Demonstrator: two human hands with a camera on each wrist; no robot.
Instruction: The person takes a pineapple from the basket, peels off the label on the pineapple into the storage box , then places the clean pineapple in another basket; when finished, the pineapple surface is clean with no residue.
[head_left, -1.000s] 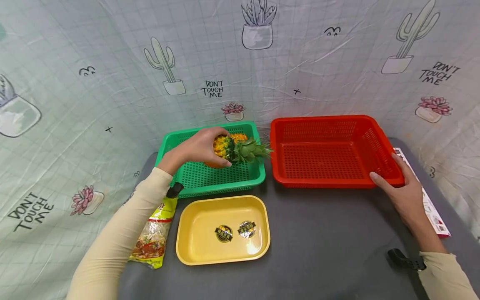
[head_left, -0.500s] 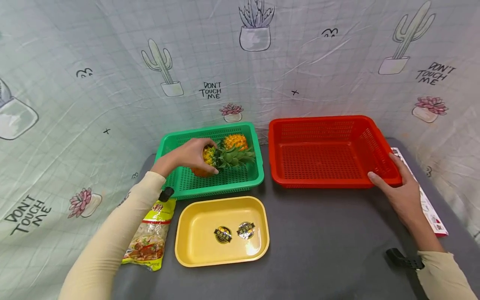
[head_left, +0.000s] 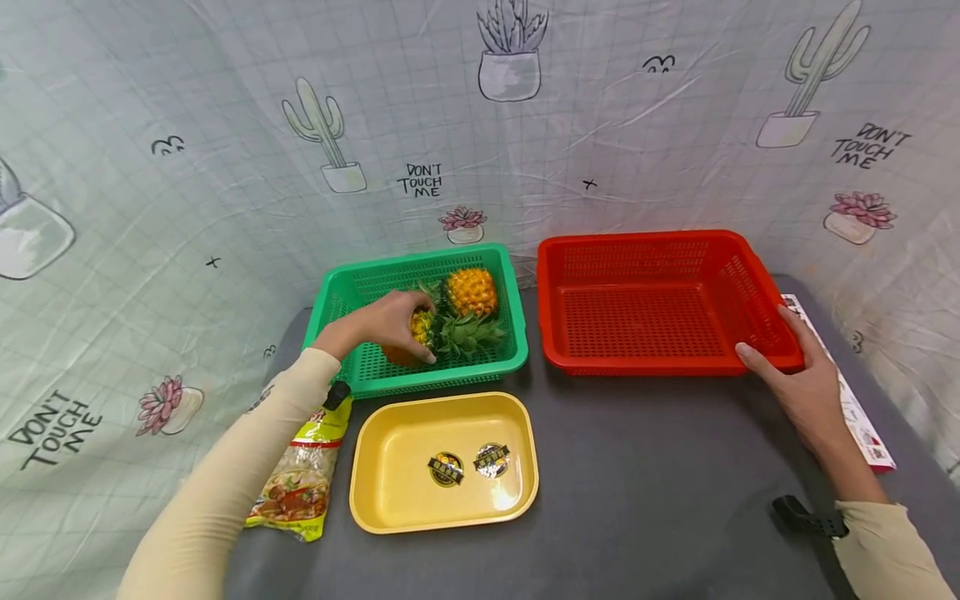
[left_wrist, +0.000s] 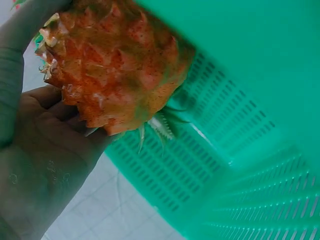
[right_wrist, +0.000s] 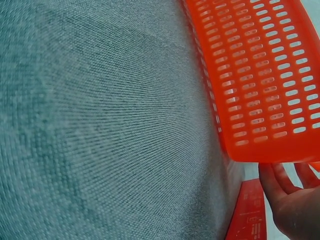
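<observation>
In the head view, my left hand grips a small pineapple, low inside the green basket. Its leafy crown points right. Seen from the left wrist, the pineapple's orange, spiky body lies against the thumb and fingers, beside the basket wall. A second pineapple lies behind it in the same basket. My right hand holds the front right corner of the red basket, thumb at the front, fingers along the right side. The right wrist view shows fingertips at the basket's end.
A yellow tray with two round stickers stands in front of the green basket. To its left lies a yellow food packet, partly under the left forearm. A printed box or sheet lies right of the right hand. Patterned cloth hangs behind.
My left hand has lowered the pineapple leftward and down into the green basket, uncovering more of the second pineapple behind. The right hand stays at the red basket's corner.
</observation>
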